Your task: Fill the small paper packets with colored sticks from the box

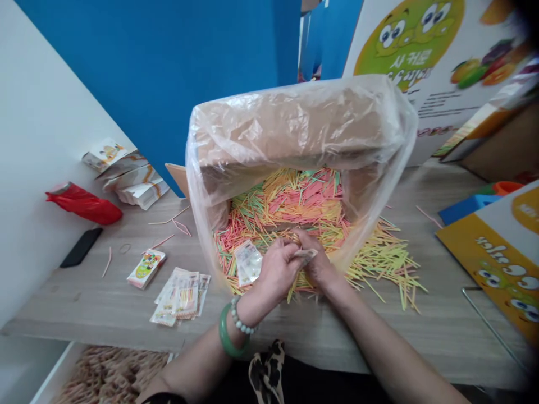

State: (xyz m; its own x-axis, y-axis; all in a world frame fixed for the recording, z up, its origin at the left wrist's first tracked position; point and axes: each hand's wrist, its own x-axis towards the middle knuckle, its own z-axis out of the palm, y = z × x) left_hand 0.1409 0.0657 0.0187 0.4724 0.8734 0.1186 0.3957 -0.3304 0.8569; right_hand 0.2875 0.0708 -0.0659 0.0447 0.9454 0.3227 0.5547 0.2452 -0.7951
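Note:
My left hand, with a green bangle and a beaded bracelet at the wrist, is closed on a small clear plastic packet. Its fingertips meet those of my right hand, which is closed too; what it pinches is mostly hidden. Both hands are low over a heap of thin coloured sticks, pink, yellow, green and orange. The heap spills from a cardboard box lined with a clear plastic bag. More clear packets lie on the sticks beside my left hand.
Filled packets and a small printed carton lie on the table at left. Behind them are a black phone, a red pouch and folded cartons. Loose yellow sticks and a printed box are at right.

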